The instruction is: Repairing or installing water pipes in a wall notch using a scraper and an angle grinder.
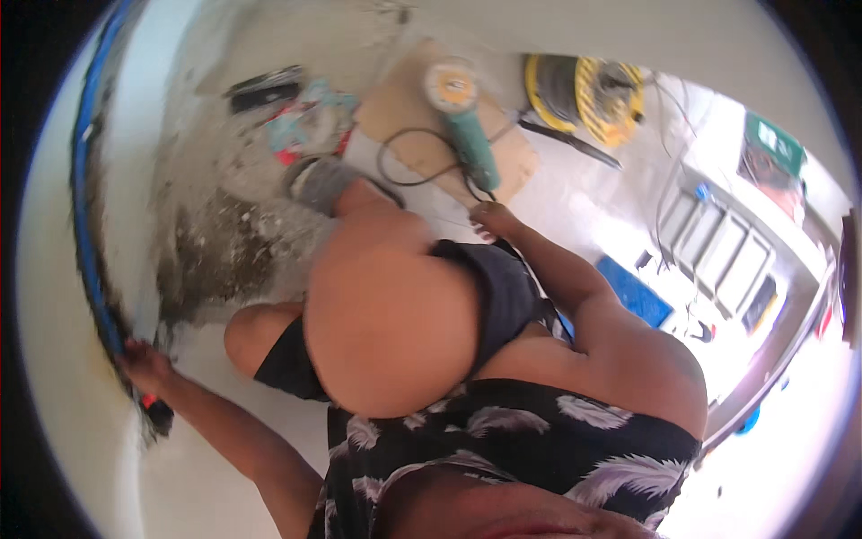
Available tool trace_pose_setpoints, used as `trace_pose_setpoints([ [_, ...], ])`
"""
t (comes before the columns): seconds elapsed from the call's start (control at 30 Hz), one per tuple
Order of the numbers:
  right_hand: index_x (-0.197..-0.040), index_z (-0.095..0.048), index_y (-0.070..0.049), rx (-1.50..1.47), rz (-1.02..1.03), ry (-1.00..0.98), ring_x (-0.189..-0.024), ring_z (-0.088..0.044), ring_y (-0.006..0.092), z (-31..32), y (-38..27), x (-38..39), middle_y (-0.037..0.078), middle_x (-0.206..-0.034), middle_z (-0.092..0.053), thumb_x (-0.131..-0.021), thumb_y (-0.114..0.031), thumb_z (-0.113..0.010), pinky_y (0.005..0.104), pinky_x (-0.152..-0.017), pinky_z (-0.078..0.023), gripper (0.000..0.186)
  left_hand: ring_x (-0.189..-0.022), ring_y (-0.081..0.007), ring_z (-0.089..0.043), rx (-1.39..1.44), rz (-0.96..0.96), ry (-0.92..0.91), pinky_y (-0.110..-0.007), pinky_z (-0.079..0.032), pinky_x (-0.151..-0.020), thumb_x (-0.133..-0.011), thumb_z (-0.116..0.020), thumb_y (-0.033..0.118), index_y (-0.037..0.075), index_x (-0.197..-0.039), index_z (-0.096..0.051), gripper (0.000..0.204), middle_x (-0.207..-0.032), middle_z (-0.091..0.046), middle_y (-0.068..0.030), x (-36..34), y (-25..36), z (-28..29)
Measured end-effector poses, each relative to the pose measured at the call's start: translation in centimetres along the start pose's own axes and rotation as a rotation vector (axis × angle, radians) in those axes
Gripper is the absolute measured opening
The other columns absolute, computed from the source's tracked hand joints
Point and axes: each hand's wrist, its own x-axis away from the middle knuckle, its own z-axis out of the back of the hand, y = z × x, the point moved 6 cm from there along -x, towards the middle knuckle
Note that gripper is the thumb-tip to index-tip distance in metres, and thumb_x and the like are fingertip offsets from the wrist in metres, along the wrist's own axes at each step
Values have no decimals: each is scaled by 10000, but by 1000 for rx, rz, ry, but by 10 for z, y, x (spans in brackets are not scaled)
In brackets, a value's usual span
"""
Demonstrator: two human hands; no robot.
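Note:
My left hand is at the blue conduit running in a wall groove, touching it near a small red and black object; its fingers are blurred, so their grip is unclear. My right hand is beside my raised leg, fingers slightly bent and apart, with nothing visible in them. Just beyond it a green angle grinder lies on a sheet of cardboard, its black cord looped on the floor.
A yellow cable reel and a long dark tool lie behind the grinder. Black items and crumpled packaging are at back left. At right are a folded metal ladder, a blue mat and a green box.

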Motion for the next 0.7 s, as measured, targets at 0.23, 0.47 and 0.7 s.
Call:
trace_pose_setpoints([
  [0.23, -1147, -672, -23, 961, 976, -206, -956, -696, 222, 0, -51, 0, 99, -997, -717, -968, -183, -637, 359, -869, -559, 242, -723, -251, -586, -134, -27, 211, -431, -489, -662, -1008, -499, 331, 96, -1143, -582, 284, -844, -626, -82, 17, -13, -38],
  [0.47, -1131, -672, -20, 592, 43, -15, -954, -692, 223, 21, -109, -17, 105, -1004, -717, -968, -168, -632, 362, -859, -555, 224, -481, -149, -414, -440, 55, 349, -310, -341, -453, -1011, -527, 239, 89, -948, -539, 163, -658, -492, -39, 84, 15, -123],
  [0.7, -1115, -672, -17, 759, 154, -9, -951, -688, 223, -32, -220, -25, 111, -1011, -717, -967, -153, -626, 365, -850, -551, 206, -461, -137, -385, -332, 63, 346, -299, -297, -433, -1004, -498, 255, 98, -927, -567, 188, -625, -459, -25, 89, -4, -120],
])
